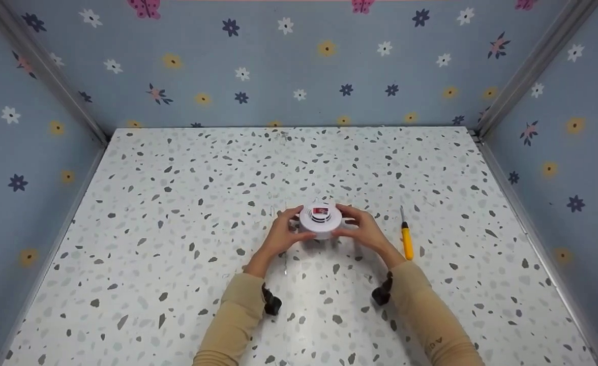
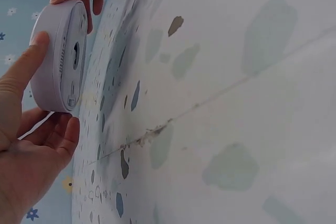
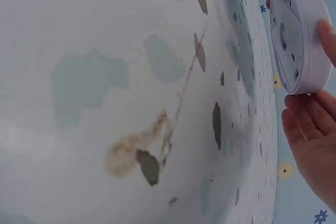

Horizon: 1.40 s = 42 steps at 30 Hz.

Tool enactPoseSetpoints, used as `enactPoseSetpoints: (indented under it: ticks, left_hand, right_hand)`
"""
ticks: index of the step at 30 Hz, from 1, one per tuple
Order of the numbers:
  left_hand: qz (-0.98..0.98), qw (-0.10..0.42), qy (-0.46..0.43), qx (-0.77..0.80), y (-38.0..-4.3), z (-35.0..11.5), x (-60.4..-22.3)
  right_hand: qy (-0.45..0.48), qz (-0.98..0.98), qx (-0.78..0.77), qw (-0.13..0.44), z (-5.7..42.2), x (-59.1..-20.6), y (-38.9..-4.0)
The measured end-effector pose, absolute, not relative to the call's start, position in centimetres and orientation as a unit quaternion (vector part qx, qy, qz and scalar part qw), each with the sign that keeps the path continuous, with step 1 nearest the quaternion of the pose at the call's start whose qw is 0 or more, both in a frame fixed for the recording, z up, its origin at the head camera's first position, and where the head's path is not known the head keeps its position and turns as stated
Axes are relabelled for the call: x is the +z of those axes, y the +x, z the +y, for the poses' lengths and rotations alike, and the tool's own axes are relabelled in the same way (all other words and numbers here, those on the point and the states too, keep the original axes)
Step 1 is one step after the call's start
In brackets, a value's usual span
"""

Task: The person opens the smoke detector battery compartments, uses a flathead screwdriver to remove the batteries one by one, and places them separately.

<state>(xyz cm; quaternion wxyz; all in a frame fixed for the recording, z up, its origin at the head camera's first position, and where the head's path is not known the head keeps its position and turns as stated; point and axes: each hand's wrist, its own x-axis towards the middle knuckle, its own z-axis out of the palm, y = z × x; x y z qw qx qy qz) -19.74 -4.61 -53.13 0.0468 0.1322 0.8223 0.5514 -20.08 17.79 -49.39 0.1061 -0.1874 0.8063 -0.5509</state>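
There are two hands (image 1: 279,234) (image 1: 368,232), one white device (image 1: 321,218), one screwdriver (image 1: 407,241).

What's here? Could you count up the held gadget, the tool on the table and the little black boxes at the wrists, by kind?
White round plastic device: 1
Yellow-and-black-handled metal screwdriver: 1
Black wrist-worn cameras: 2
Total: 4

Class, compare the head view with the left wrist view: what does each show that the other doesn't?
Only head: the yellow-handled tool, the sleeves, the red label on the white device.
Only left wrist: the device's flat underside with its dark opening.
Both: that device, the left grip and right grip holding it, speckled tabletop, flowered wall.
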Motion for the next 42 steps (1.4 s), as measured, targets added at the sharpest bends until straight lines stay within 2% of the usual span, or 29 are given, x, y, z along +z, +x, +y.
enactPoseSetpoints:
  ticks: [20, 30, 37, 42]
  left_hand:
    - [0.797, 0.073, 0.099, 0.592, -18.4, -4.2, -52.8]
    - [0.781, 0.079, 0.092, 0.613, -17.9, -3.9, -52.0]
    - [0.794, 0.079, 0.072, 0.599, -18.3, -3.7, -53.6]
    - [0.795, 0.082, 0.063, 0.597, -18.2, -3.6, -53.5]
  right_hand:
    - [-0.137, 0.804, -0.567, 0.117, 17.9, -48.8, -19.0]
    - [-0.100, 0.814, -0.565, 0.094, 18.5, -52.1, -19.9]
    - [-0.095, 0.817, -0.560, 0.101, 18.6, -52.5, -19.8]
    - [-0.100, 0.813, -0.561, 0.120, 18.4, -51.4, -19.3]
